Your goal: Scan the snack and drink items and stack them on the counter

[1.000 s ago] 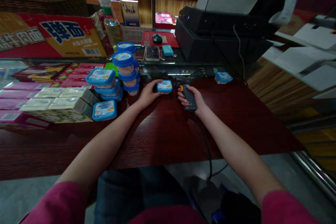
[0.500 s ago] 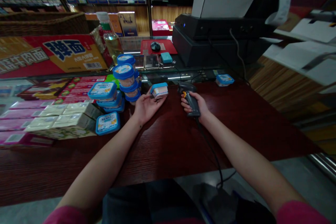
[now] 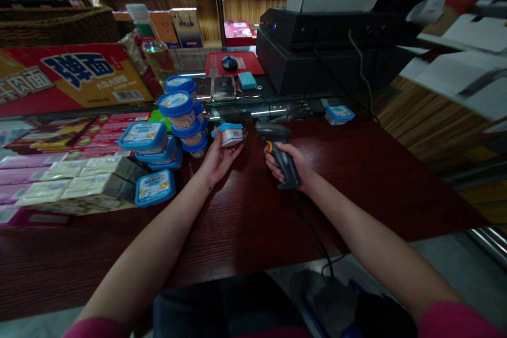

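My left hand [image 3: 220,161] holds a small blue-lidded tub [image 3: 231,135] just over the counter, its barcode side turned toward the right. Wrapped around the grip of a black barcode scanner [image 3: 288,166], my right hand [image 3: 295,165] has a finger at the yellow trigger. The scanner's head points left, a short gap from the tub. Left of my left hand stand stacked round tubs with blue lids [image 3: 177,105]. Nearer to me are stacked rectangular tubs [image 3: 143,137] and a single tub [image 3: 155,188] lying on the counter.
Small cartons [image 3: 91,185] line the counter's left side, before a noodle box [image 3: 79,76] and a bottle [image 3: 152,50]. A lone blue-lidded tub [image 3: 339,114] sits at the back right. Black equipment [image 3: 312,58] stands behind; the scanner's cable [image 3: 317,232] hangs over the front edge.
The tub in my left hand has turned, so its barcode side shows more. The scanner has come slightly closer to the camera. The whole view has shifted a little.
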The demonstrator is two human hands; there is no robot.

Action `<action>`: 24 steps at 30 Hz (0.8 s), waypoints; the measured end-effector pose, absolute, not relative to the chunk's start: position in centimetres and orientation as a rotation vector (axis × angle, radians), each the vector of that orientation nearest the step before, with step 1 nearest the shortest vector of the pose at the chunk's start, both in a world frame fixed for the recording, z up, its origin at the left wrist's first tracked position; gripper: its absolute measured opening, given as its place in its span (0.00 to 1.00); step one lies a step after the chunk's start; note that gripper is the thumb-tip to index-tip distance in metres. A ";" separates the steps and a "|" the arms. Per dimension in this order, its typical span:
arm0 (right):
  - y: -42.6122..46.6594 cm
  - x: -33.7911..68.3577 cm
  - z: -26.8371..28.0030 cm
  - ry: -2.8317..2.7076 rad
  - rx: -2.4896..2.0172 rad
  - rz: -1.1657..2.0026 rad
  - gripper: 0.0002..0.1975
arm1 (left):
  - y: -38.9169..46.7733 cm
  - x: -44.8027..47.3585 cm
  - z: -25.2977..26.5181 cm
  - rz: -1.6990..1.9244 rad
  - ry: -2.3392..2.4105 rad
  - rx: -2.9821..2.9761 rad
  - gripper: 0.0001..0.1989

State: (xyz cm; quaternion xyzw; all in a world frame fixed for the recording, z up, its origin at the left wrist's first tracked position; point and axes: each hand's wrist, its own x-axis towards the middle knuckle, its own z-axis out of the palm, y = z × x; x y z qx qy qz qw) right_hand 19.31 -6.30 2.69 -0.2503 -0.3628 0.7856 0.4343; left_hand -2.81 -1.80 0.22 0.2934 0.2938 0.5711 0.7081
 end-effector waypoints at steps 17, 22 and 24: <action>-5.5 20.7 2.6 -0.870 -0.724 1.832 0.13 | -2.5 -2.3 -0.1 1.340 0.850 1.044 0.32; -4.3 24.4 2.4 -0.800 -0.733 1.691 0.13 | -3.8 -1.5 0.3 1.151 1.175 1.681 0.30; -4.2 26.3 2.3 -0.778 -0.744 1.641 0.13 | -4.3 -1.4 0.5 0.998 1.155 1.929 0.33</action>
